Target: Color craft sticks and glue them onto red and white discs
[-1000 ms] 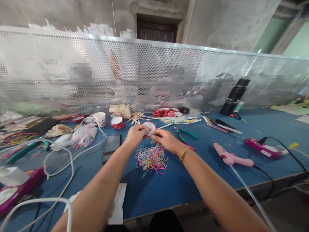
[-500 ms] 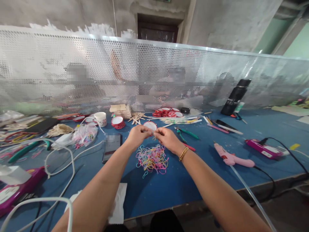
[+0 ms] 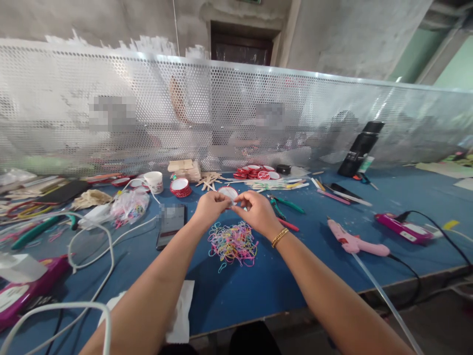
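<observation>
My left hand (image 3: 210, 208) and my right hand (image 3: 257, 212) meet fingertip to fingertip above a pile of thin coloured rubber bands (image 3: 232, 244) on the blue table (image 3: 258, 286). Both hands are closed in a pinch on something small between them, too small to name. A gold bracelet sits on my right wrist. Just behind my fingers lies a round red-rimmed lid (image 3: 228, 192).
A phone (image 3: 170, 220) lies left of my hands, green-handled pliers (image 3: 284, 203) to the right, and a pink glue gun (image 3: 353, 241) farther right. White cables (image 3: 92, 256), a bag of bands (image 3: 129, 205), red lids (image 3: 254, 172) and a black bottle (image 3: 360, 148) stand around. A perforated screen (image 3: 221, 113) backs the table, with people behind it.
My hands have drawn closer together, and the right hand has risen and turned slightly inward. The pile of bands has not moved.
</observation>
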`<state>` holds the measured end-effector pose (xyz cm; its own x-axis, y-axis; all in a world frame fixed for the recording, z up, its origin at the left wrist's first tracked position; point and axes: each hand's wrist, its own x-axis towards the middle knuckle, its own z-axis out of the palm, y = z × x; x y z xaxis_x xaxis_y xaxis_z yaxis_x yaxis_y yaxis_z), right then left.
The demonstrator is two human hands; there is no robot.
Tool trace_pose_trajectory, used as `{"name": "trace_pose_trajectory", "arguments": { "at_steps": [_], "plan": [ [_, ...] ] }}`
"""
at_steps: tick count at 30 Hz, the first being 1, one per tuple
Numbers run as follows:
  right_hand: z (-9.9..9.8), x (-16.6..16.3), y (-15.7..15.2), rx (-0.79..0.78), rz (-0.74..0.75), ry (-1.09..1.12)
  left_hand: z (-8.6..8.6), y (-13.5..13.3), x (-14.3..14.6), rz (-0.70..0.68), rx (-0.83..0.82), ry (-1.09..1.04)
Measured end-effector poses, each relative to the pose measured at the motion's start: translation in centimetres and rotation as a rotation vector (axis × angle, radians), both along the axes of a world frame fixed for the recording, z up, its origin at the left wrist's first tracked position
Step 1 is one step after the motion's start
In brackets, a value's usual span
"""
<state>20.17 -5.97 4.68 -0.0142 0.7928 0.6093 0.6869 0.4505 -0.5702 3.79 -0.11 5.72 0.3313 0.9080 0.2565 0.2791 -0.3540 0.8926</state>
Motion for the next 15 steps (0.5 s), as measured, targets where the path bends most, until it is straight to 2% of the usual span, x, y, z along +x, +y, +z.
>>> {"name": "trace_pose_trajectory", "arguments": {
  "at_steps": [3, 5, 7, 11, 13, 15],
  "plan": [
    [-0.1, -0.1, 0.0, 0.005, -0.02, -0.026, 0.0, -0.1, 0.2, -0.019, 0.031, 0.041],
    [-0.1, -0.2, 0.1, -0.015, 0.019, 0.056, 0.1, -0.2, 0.2, -0.016, 0.053, 0.08],
    [0.1, -0.3, 0.0, -0.072, 0.119, 0.199, 0.3, -0.2, 0.1, 0.014, 0.105, 0.127],
    [0.9, -0.7, -0.9, -0.265, 0.449, 0.463, 0.6, 0.1, -0.4, 0.095, 0.242, 0.2],
    [1.3, -0.7, -1.4, -0.351, 0.563, 0.518, 0.7, 0.3, -0.7, 0.102, 0.273, 0.213],
    [1.4, -0.5, -1.6, -0.381, 0.612, 0.528, 0.8, 0.4, -0.9, 0.088, 0.282, 0.206]
  ]
}}
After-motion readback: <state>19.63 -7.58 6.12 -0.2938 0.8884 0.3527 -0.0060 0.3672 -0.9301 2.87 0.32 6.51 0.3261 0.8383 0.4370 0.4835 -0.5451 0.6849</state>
